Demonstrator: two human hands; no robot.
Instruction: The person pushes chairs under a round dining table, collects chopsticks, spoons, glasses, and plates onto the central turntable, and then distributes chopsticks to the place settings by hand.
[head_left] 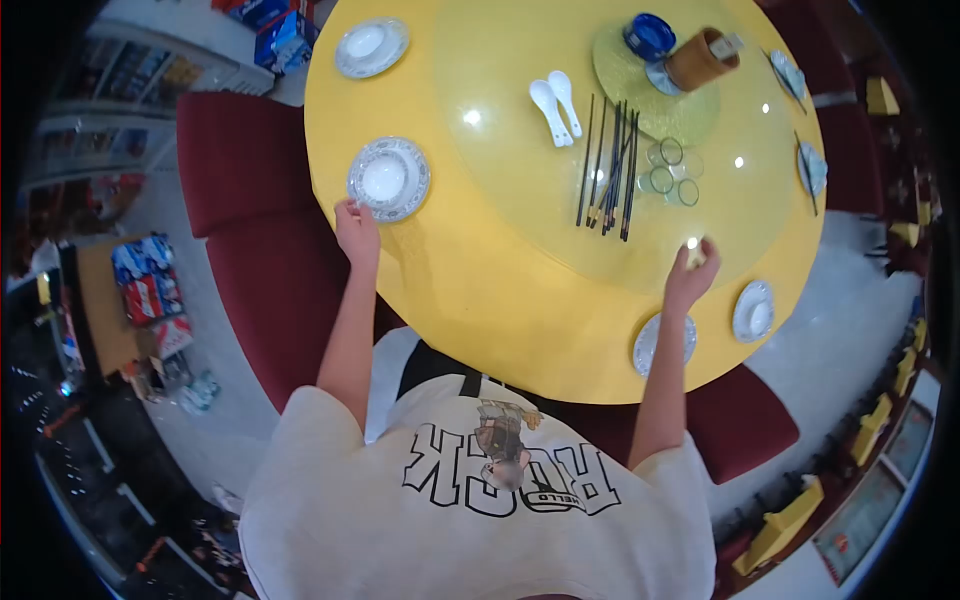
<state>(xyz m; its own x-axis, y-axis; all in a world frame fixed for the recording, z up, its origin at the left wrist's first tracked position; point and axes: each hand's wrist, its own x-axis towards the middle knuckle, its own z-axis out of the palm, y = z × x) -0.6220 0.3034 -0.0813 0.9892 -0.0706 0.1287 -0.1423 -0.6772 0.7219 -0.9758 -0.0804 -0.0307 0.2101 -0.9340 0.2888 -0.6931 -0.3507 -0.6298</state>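
One round, patterned plate (416, 203), smooth white bowl (384, 179) inside, is facing up on the yellow bench (480, 335); I can't tell whether the left hand (357, 234) is pinching its rim; the right hand (692, 277) is hanging spread.

two plates (417, 163) at left, two spoons (545, 104), one blue dish (650, 38)

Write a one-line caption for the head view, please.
Left hand at the rim of a patterned plate, right hand over the yellow table.

lighting: bright, from above. spot glare: turntable (510, 190), upper center to upper right. edges: strong fisheye curvature; corners vignetted to black. lower left: dim, detail soft.
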